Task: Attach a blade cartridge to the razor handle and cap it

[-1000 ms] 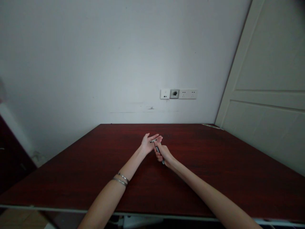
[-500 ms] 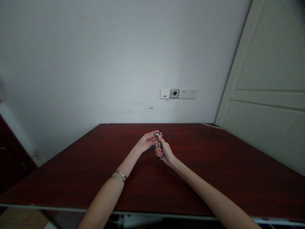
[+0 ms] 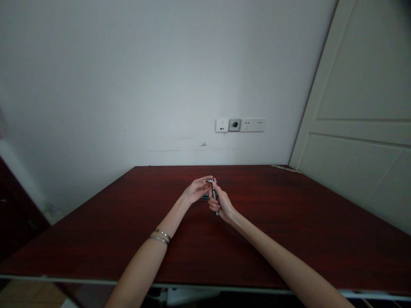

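My right hand [image 3: 220,203] is wrapped round the handle of a small metal safety razor [image 3: 212,191], which stands nearly upright above the dark red table [image 3: 289,222]. My left hand [image 3: 196,190] reaches in from the left with its fingertips pinched on the razor's head. Two silver bangles [image 3: 159,236] sit on my left wrist. A small dark object [image 3: 205,197] lies on the table just under my left hand; I cannot make out what it is.
A white wall stands behind the table with a row of sockets [image 3: 240,125]. A cream door [image 3: 362,115] is at the right. Dark furniture [image 3: 13,214] stands at the left beyond the table edge.
My left hand went from lying open, palm up under the razor's head, to closing its fingertips on the head. The razor has tipped from slanted to nearly upright.
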The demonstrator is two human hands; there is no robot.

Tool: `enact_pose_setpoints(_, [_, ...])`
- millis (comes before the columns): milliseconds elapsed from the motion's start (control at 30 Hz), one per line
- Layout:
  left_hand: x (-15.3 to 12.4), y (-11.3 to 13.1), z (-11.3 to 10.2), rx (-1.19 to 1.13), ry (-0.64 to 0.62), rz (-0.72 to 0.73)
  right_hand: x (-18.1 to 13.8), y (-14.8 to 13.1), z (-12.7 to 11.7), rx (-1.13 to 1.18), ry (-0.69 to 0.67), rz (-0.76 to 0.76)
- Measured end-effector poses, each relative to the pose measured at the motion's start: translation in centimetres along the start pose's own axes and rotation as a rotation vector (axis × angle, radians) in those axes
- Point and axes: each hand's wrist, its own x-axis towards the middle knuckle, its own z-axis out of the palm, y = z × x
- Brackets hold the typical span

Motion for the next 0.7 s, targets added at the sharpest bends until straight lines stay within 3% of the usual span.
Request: enact_pose_setpoints(700, [-0.05, 0.22, 0.26, -0.027, 0.028, 0.0, 0.29, 0.39, -0.18, -0.064, 0.044, -0.066])
